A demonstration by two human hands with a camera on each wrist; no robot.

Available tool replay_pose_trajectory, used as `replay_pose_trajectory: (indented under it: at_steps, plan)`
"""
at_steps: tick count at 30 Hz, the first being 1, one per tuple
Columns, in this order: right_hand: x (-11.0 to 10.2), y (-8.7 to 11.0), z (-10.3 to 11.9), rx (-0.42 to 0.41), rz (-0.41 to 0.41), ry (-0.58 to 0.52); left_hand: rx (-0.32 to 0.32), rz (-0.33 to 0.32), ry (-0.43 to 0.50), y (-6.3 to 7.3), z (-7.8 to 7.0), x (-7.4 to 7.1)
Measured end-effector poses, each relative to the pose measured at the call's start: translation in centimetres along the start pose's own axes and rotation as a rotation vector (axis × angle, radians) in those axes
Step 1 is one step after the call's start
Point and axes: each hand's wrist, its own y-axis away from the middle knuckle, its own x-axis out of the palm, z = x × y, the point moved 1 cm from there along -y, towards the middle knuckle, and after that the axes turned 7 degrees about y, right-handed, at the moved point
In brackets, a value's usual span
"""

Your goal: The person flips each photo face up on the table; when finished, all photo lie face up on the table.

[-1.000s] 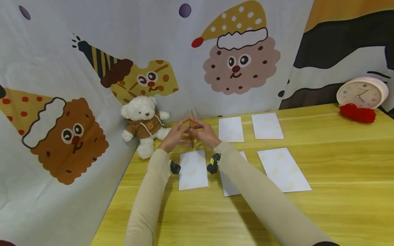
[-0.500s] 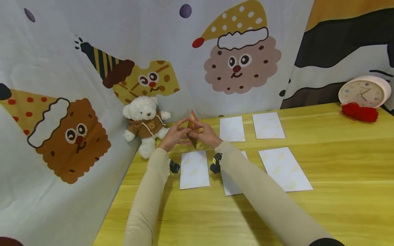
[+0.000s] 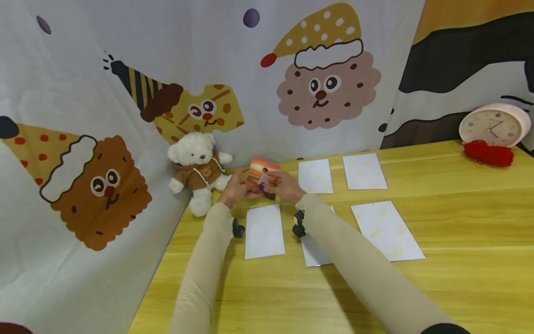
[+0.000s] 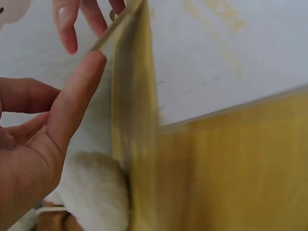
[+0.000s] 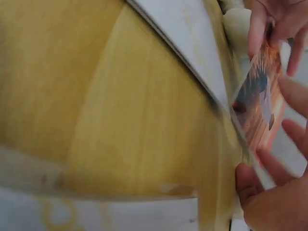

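A photo (image 3: 260,167) with an orange sunset scene and a figure on a bicycle is held up over the back of the table, its picture facing the head camera. My left hand (image 3: 234,189) pinches it near its left edge; in the right wrist view those fingers (image 5: 259,29) meet at a corner of the photo. On the other side my right hand (image 3: 289,186) grips the opposite edge, thumb (image 5: 248,183) on one face and fingers on the other. From the left wrist view the photo (image 4: 115,28) appears edge-on. Just below it lies a white card (image 3: 264,232).
Several more white cards lie in two rows, among them a back card (image 3: 314,176) and a large front card (image 3: 388,230); my right forearm partly covers another (image 3: 314,250). A white teddy bear (image 3: 196,153) sits at left. A clock (image 3: 494,123) and red yarn (image 3: 488,154) stand far right.
The photo, nearly edge-on a second ago, has been turned so its picture faces the head camera. My hands have moved slightly apart to its two sides.
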Motion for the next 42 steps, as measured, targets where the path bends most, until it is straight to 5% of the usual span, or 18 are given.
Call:
replay_pose_trajectory:
  at_steps: [6,9,12,18,21,28,35,42]
  plan:
    - [-0.3,-0.2,0.0,0.071,0.005,-0.022,0.013,-0.06,0.171,0.0,0.8,-0.2]
    - [-0.7,0.0,0.1,0.076,-0.015,-0.031,-0.002,-0.043,0.153,-0.2,0.9,0.1]
    - [-1.0,0.1,0.3,0.077,-0.044,0.01,-0.044,-0.035,0.018,-0.5,0.9,0.3]
    - [-1.0,-0.5,0.1,0.021,-0.078,0.341,-0.027,-0.069,-0.601,-0.8,0.5,0.5]
    - [-0.9,-0.7,-0.2,0.021,-0.077,0.501,-0.009,-0.071,-0.778,-0.8,0.1,1.0]
    - [-0.7,-0.3,-0.2,-0.097,-0.026,0.857,-0.033,-0.068,-0.913,-1.0,-0.4,1.9]
    - [-0.1,-0.2,-0.4,-0.157,-0.055,0.864,-0.02,-0.095,-0.969,-1.0,0.0,1.9]
    - [0.3,-0.2,-0.4,-0.127,-0.044,0.861,0.05,-0.142,-0.98,-1.4,0.6,2.0]
